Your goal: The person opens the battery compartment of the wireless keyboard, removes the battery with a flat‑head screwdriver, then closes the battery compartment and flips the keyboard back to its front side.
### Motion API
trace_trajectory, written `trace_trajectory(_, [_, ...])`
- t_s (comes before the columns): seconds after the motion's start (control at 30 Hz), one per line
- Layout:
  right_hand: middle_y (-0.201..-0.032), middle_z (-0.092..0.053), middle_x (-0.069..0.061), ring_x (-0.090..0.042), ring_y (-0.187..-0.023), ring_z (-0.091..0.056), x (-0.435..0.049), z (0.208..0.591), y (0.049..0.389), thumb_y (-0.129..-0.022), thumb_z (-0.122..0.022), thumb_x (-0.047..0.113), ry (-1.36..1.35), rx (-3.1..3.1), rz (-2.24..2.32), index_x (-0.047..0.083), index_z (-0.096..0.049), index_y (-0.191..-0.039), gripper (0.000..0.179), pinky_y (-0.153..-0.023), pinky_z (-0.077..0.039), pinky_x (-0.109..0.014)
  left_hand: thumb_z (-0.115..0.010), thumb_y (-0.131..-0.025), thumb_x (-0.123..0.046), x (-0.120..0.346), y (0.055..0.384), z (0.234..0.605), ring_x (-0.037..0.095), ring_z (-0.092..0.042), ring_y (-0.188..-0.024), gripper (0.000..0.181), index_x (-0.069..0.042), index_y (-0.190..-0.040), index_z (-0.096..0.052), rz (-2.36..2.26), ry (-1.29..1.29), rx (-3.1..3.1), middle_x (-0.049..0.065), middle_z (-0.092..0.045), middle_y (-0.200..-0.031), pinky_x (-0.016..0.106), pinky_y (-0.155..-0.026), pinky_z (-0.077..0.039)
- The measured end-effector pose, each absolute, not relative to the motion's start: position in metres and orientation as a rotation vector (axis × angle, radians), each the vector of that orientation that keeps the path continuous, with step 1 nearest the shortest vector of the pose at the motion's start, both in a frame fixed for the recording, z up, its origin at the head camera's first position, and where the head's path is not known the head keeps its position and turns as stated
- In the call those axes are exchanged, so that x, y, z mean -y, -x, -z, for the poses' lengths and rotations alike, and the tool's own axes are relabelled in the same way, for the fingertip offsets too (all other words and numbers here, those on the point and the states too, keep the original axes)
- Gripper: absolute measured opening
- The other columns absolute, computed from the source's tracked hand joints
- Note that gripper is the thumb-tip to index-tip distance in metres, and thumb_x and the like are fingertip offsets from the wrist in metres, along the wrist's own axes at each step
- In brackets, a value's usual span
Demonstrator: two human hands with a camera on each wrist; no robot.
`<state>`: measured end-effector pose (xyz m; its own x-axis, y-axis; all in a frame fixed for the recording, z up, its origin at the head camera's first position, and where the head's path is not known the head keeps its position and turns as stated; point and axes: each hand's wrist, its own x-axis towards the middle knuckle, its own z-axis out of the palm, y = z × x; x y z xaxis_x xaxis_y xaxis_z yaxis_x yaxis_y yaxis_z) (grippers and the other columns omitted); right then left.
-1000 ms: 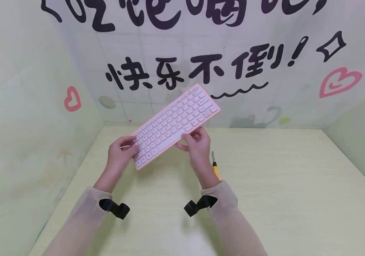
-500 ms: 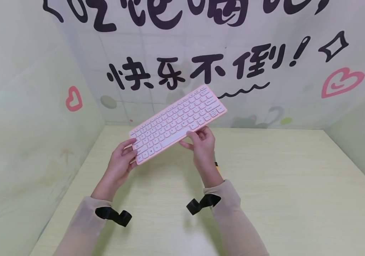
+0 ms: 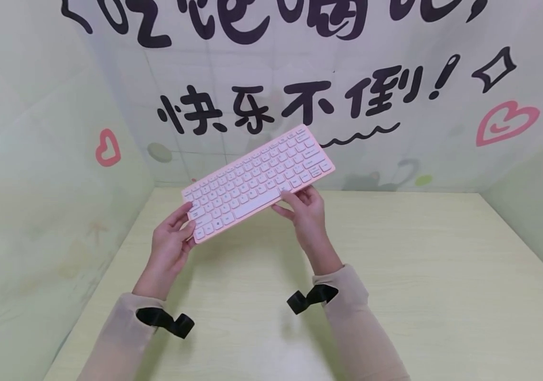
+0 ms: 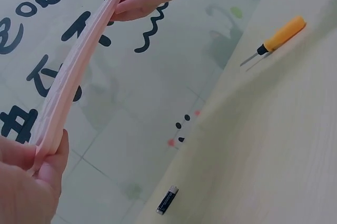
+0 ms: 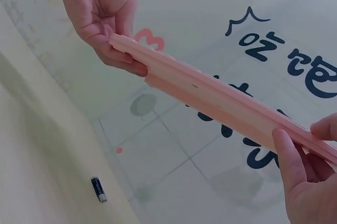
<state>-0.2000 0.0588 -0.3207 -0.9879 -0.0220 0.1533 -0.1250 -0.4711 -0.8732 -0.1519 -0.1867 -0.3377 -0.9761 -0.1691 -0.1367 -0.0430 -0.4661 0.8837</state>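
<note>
A pink keyboard [image 3: 257,182] with white keys is held in the air above the table, keys facing me and its right end tilted up. My left hand [image 3: 169,238] pinches its lower left end, thumb on the key side and fingers behind. Along the front long edge, my right hand [image 3: 307,214] grips it right of the middle, thumb beside the space bar. The right wrist view shows the keyboard's pink underside [image 5: 210,105], with my left hand [image 5: 100,19] at the far end and right-hand fingers [image 5: 289,161] supporting it from below.
On the table [image 3: 424,275], a screwdriver [image 4: 284,33] with a yellow handle lies to the right, hidden in the head view. A small dark battery [image 4: 167,200] lies near the table's back edge. A printed wall sheet [image 3: 271,63] stands behind.
The keyboard has levelled slightly, its left end shifting left with my left hand. My right hand has moved a little right, and its arm now covers the screwdriver in the head view.
</note>
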Motion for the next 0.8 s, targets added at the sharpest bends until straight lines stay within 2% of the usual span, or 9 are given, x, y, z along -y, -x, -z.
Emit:
trace_trajectory(0.27, [-0.108,-0.056,-0.011,-0.022,-0.090,-0.060,-0.085,0.313,0.208,-0.090,-0.056,0.008,-0.161,1.606,-2.665,0.002,-0.048,-0.121,0.033,-0.077,-0.051,-0.035,-0.045,-0.090,0.011,0.207,0.148,0.337,0.014,-0.064,-0.084,0.047,-0.004,-0.134,-0.044,2.664,-0.202,1.483,0.006,-0.056,-0.107,0.025,-0.066,-0.053])
trace_trajectory(0.43, [-0.096,-0.060,-0.008,-0.017,-0.081,-0.063,-0.098,0.312,0.213,-0.090,-0.055,0.005,-0.103,1.607,-2.687,0.002,-0.053,-0.105,0.016,-0.075,-0.052,-0.032,-0.047,-0.089,0.012,0.218,0.147,0.336,0.014,-0.064,-0.083,0.041,-0.007,-0.124,-0.056,2.660,-0.114,1.539,0.006,-0.057,-0.105,0.027,-0.066,-0.053])
trace_trajectory(0.57, [-0.089,-0.061,-0.006,-0.014,-0.073,-0.062,-0.106,0.313,0.216,-0.090,-0.054,0.005,-0.039,1.672,-2.652,0.002,-0.056,-0.098,0.009,-0.068,-0.053,-0.026,-0.049,-0.089,0.011,0.225,0.148,0.333,0.014,-0.063,-0.084,0.040,-0.007,-0.124,-0.056,2.638,-0.062,1.639,0.006,-0.055,-0.106,0.027,-0.067,-0.053])
trace_trajectory(0.7, [-0.086,-0.063,-0.005,-0.012,-0.070,-0.062,-0.113,0.315,0.218,-0.090,-0.054,0.004,-0.005,1.789,-2.607,-0.006,-0.056,-0.110,0.022,-0.063,-0.052,-0.023,-0.050,-0.089,0.007,0.232,0.151,0.329,0.013,-0.063,-0.085,0.043,-0.007,-0.129,-0.051,2.586,-0.050,1.764,0.005,-0.053,-0.109,0.027,-0.069,-0.053])
trace_trajectory(0.8, [-0.090,-0.063,-0.005,-0.013,-0.073,-0.062,-0.117,0.317,0.219,-0.090,-0.054,0.005,-0.004,1.940,-2.546,-0.008,-0.052,-0.120,0.032,-0.064,-0.052,-0.023,-0.051,-0.090,0.004,0.237,0.153,0.326,0.013,-0.062,-0.086,0.045,-0.005,-0.134,-0.045,2.544,-0.070,1.865,0.005,-0.050,-0.113,0.026,-0.070,-0.052])
